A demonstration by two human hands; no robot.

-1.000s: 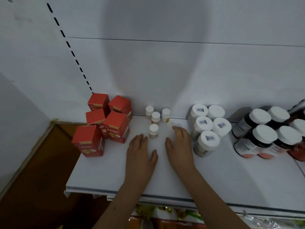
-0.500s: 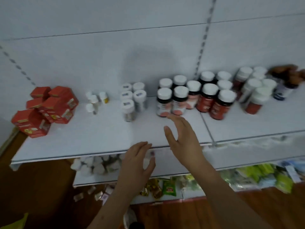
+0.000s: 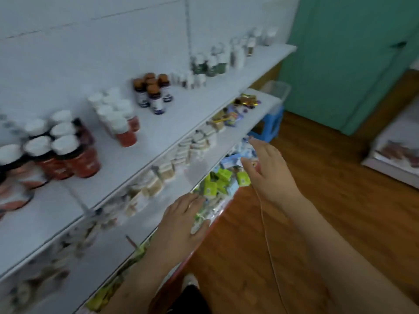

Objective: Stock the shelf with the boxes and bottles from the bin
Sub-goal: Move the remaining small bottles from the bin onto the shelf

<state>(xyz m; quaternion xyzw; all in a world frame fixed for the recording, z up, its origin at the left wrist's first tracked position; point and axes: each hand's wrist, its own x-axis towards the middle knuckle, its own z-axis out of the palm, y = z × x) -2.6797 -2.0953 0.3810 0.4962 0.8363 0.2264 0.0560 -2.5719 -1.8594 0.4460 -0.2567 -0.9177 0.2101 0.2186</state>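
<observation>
The white top shelf (image 3: 181, 118) runs from lower left to upper right and carries groups of bottles: white-capped red bottles (image 3: 68, 155), brown-capped dark bottles (image 3: 153, 92) and small white-capped bottles (image 3: 213, 62) farther along. A clear plastic bin (image 3: 277, 90) stands on a blue stool (image 3: 271, 125) at the shelf's far end. My left hand (image 3: 181, 225) hovers empty, fingers straight, in front of the lower shelves. My right hand (image 3: 269, 171) is raised over the floor, fingers spread, holding nothing. The picture is blurred.
Lower shelves hold rows of small pale packs (image 3: 192, 143) and green and blue packets (image 3: 222, 180). Wooden floor (image 3: 317, 223) lies to the right, with a green wall (image 3: 353, 53) behind and a low white surface (image 3: 396, 155) at far right.
The view has swung right along the shelf; the red boxes are out of sight. Both hands have left the top shelf and now hang in the air in front of the lower shelves.
</observation>
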